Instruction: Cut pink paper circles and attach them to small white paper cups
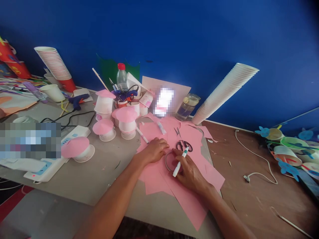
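My right hand holds a white marker pen with a green cap end, its tip down on a sheet of pink paper. A round ring, a tape roll, lies on the paper between my hands, and the pen runs along its edge. My left hand rests with curled fingers on the pink paper and touches the ring's left side. Black scissors lie just beyond the ring.
Paper cups topped with pink paper discs stand to the left. Tall slanted stacks of paper cups lean at the back. A blue glue gun, a water bottle, a glass jar and a white cable lie around.
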Demonstrator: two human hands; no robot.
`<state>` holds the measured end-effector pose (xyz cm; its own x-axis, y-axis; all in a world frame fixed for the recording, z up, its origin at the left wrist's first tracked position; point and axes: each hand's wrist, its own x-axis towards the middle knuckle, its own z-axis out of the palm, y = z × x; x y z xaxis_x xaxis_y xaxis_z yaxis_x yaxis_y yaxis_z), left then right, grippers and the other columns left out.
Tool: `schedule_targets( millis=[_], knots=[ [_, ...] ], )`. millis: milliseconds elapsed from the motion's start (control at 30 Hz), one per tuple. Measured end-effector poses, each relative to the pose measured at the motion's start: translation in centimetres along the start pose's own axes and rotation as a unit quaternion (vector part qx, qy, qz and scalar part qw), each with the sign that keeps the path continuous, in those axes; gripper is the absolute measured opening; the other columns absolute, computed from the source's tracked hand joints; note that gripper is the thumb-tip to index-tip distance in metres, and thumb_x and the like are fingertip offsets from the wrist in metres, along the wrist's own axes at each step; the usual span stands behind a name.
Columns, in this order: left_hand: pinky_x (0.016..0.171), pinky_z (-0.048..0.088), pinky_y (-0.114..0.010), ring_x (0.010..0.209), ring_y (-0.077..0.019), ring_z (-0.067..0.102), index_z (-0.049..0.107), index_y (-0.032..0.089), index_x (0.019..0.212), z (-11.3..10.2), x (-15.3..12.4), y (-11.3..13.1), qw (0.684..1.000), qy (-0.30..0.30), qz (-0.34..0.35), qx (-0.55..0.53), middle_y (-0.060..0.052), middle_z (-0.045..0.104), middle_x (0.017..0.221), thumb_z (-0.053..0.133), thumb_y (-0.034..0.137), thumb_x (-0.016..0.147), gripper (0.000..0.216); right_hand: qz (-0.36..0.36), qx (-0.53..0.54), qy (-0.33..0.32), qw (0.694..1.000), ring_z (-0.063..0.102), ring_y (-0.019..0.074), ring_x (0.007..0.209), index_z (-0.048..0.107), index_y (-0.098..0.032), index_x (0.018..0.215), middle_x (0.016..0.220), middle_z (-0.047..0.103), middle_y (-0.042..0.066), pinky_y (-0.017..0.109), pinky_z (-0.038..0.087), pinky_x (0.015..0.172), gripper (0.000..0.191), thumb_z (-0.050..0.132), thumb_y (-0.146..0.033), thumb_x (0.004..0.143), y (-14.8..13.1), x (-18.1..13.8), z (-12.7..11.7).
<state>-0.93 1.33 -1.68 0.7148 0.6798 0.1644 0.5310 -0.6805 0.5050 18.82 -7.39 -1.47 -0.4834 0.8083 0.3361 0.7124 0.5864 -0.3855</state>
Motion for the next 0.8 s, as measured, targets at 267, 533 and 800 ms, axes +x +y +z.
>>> schedule_targets(
  millis=[267,533,800],
  knots=[
    [0.097,0.038,-0.038,0.109,-0.0203,0.052,0.059,0.02,0.109,0.55,0.01,-0.55,1.0,0.005,-0.012,-0.018,-0.006,0.06,0.115,0.053,0.016,0.082,0.027,-0.005,-0.002,0.005,1.0,0.051,0.0333,0.118,0.042,-0.022,0.1,0.13,0.051,0.022,0.049,0.049,0.084,0.036,0.059,-0.012,0.07,0.23,-0.02,0.32],
    [0.095,0.038,-0.038,0.109,-0.0214,0.051,0.058,0.019,0.11,0.27,-0.03,-0.25,1.0,-0.004,-0.018,-0.022,-0.007,0.059,0.117,0.051,0.014,0.082,0.029,0.007,0.014,0.006,1.0,0.053,0.0332,0.116,0.044,-0.022,0.098,0.129,0.051,0.022,0.049,0.05,0.082,0.032,0.06,-0.014,0.071,0.14,0.05,0.18],
    [0.094,0.038,-0.037,0.106,-0.0206,0.052,0.058,0.019,0.109,-0.11,-0.12,0.13,1.0,0.0,-0.01,-0.023,-0.007,0.06,0.114,0.048,0.014,0.083,0.028,0.021,0.032,0.001,0.999,0.052,0.0325,0.118,0.047,-0.022,0.092,0.128,0.054,0.019,0.049,0.05,0.084,0.027,0.062,-0.016,0.07,0.1,0.09,0.07]
  ],
)
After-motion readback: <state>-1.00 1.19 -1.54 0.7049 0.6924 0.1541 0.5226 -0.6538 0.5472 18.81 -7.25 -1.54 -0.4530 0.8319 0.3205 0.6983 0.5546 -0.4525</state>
